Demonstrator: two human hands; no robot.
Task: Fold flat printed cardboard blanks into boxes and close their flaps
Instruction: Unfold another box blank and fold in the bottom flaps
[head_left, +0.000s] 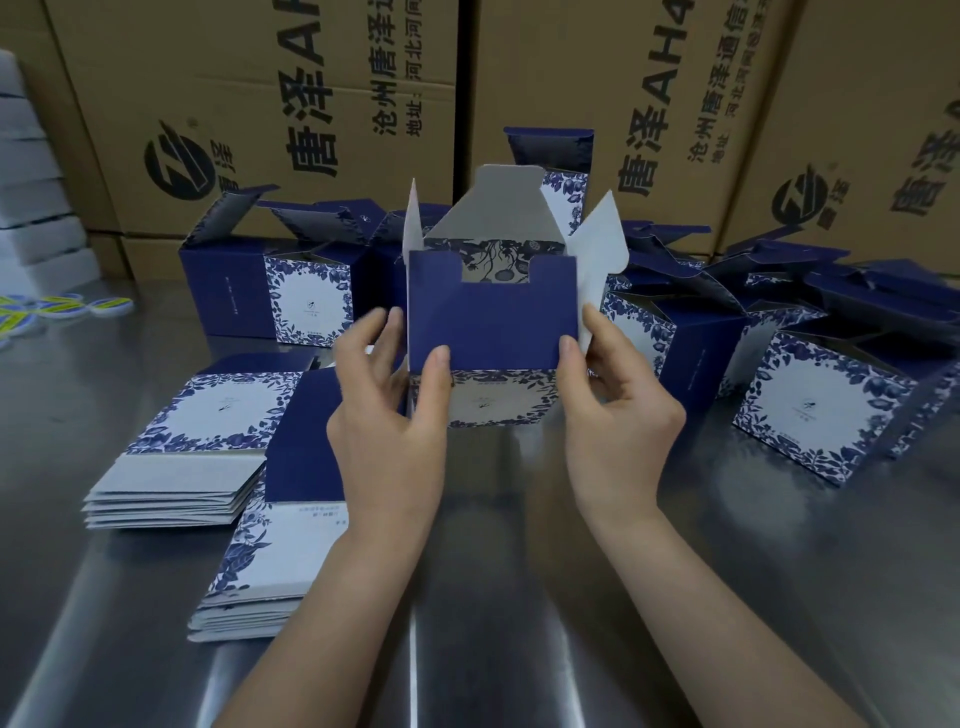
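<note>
Partly folded box (493, 317), held just above the steel worktop (493, 571) at centre. The left hand (389, 415) and right hand (613, 415) are apart, each gripping one side of the box with the thumb pressed on the near navy flap. The grey far flap and the two white side flaps stand upright. Two stacks of flat blanks (192, 452) lie on the worktop at near left. Erected boxes (821, 405) with open lids crowd the far side, in front of brown cartons (260, 104).
</note>
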